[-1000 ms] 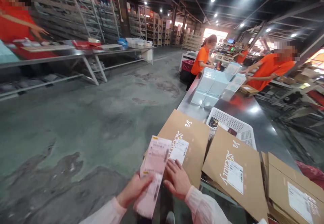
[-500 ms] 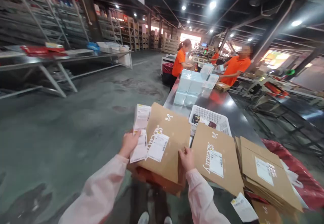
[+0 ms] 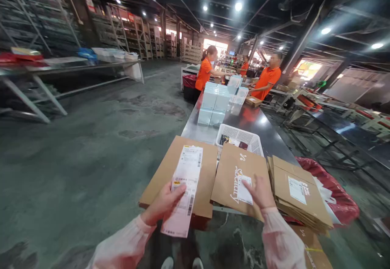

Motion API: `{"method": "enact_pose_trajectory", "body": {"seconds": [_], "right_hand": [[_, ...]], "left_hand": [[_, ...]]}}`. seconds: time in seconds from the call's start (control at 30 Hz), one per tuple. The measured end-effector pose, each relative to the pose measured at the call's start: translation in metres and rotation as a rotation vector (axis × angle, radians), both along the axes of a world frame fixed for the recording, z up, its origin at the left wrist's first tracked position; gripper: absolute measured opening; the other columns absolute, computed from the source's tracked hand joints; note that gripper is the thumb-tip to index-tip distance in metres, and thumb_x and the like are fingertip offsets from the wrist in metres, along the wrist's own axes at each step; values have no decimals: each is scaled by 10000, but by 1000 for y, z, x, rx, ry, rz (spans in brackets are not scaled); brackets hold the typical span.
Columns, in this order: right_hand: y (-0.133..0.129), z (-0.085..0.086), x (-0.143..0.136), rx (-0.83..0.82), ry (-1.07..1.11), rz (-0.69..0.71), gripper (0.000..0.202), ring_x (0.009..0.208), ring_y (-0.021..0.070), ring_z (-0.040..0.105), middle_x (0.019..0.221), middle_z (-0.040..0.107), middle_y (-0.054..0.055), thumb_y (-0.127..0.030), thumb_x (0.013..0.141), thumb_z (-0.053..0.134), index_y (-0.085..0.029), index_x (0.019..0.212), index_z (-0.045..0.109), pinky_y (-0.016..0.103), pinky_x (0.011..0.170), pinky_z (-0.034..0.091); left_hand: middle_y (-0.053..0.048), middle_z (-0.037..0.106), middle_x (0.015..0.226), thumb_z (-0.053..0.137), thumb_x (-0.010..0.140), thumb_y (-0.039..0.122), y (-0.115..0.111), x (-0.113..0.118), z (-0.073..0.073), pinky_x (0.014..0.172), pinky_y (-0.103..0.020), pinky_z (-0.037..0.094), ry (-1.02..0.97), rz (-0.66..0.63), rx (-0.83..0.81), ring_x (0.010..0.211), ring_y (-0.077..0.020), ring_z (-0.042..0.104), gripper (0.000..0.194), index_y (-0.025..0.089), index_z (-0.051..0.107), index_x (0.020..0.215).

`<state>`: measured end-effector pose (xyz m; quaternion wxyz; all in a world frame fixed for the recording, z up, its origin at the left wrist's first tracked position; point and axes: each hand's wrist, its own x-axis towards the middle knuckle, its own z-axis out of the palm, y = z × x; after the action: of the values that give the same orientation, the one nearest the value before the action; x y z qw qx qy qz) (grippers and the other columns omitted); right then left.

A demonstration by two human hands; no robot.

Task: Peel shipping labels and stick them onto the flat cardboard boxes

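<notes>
Gripping a blurred label strip (image 3: 184, 188), left hand (image 3: 163, 206); right hand (image 3: 260, 194) flat, hiding the middle box's (image 3: 234, 175) label.

brown boxes (image 3: 234, 175) | white basket (image 3: 240, 134) | orange shirts (image 3: 203, 74) | red bag (image 3: 335, 196)

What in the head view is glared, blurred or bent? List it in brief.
Head view: ceiling lamps flare white and mirror as glare on the steel table; wide-angle lens bows the shelving and roof beams; picture edges smear; the paper slip in the left hand shows print too soft to read; the right hand on the cardboard mailer is fairly sharp.
</notes>
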<state>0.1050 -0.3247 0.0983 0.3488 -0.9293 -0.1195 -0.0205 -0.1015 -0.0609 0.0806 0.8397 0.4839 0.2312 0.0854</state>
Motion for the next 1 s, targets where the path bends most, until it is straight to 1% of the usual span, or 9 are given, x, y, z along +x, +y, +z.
{"method": "enact_pose_trajectory", "body": {"seconds": [0.1,0.2,0.3,0.43,0.57,0.73,0.87,0.93,1.0], "right_hand": [[65,-27,-79,476,580,577,768,960,281,638,1089,671,115,-569,519,779,-195,1156,571,444,839,519],[110,-54,-146,667,619,513,549,954,276,653,1047,701,127,-590,684,682,-168,1029,622,448,884,504],[123,-63,-169,600,633,585,512,900,298,666,975,723,130,-567,666,710,-150,959,654,453,832,522],[130,-55,-142,522,608,624,516,874,279,672,958,731,111,-543,626,740,-154,959,673,396,789,534],[140,-51,-113,237,464,695,412,687,230,653,757,732,80,-553,718,641,-165,815,738,328,644,508],[157,-74,-89,132,320,644,310,659,214,654,709,723,62,-483,717,648,-192,748,751,303,613,502],[189,-99,-42,37,76,480,205,864,220,645,953,700,102,-373,688,674,-176,691,732,327,800,507],[207,-108,-14,-17,15,402,194,982,257,605,1089,650,143,-337,684,671,-153,698,729,382,904,464],[220,-112,7,-63,-20,358,248,1067,297,558,1181,606,158,-337,674,684,-146,822,741,437,961,416]], "left_hand": [[-52,700,774,821,559,534,-18,-17,-24,631,-269,503,-11,-161,-6,670,-171,635,584,132,635,939],[-74,715,849,824,592,480,-17,-26,-33,713,-272,498,-26,-231,107,777,-188,644,545,129,668,979],[-85,717,880,816,603,472,-6,-30,-33,765,-288,488,-44,-45,170,838,-208,639,518,125,691,966],[-64,685,688,794,569,546,-4,-34,-45,624,-265,442,8,34,186,637,-165,580,503,89,723,767],[-41,648,627,733,589,613,-20,-30,-71,581,-250,402,94,206,172,580,-137,521,538,88,706,701],[-8,589,590,727,585,601,-29,-9,-102,539,-235,363,199,421,170,556,-120,478,508,105,657,675],[-5,564,551,774,519,586,-37,-7,-128,515,-237,352,280,497,153,539,-124,475,494,127,614,607],[-30,590,555,767,491,636,-49,-20,-143,508,-252,372,329,516,121,533,-145,503,539,132,609,597],[-74,658,632,758,467,682,-64,-40,-156,552,-276,428,339,530,50,586,-181,567,597,125,651,654]]}}
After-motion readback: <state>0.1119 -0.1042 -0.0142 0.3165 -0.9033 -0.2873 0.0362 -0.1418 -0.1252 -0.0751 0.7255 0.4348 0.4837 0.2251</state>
